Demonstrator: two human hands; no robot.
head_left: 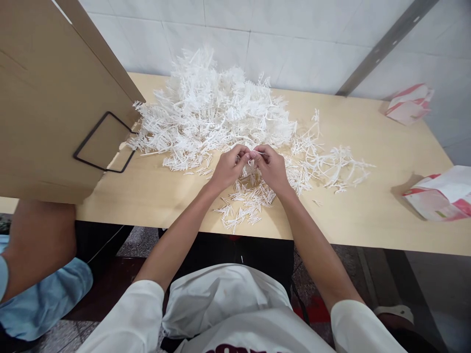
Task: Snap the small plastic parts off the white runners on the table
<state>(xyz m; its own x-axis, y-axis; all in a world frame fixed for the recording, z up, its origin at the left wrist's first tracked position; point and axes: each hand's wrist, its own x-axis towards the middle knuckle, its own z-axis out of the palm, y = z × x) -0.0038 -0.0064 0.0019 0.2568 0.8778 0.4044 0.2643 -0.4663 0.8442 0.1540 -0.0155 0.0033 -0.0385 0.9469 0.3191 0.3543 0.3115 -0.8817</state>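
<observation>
My left hand [232,165] and right hand [270,165] meet, fingertips pinched together on a small white piece [253,153]. Just beyond them rises a heap of white branching strands [221,108]; nearer me, below my hands, lie short loose bits [253,196]. More branching strands [331,164] spread to the right of my right hand, on the table [368,215].
</observation>
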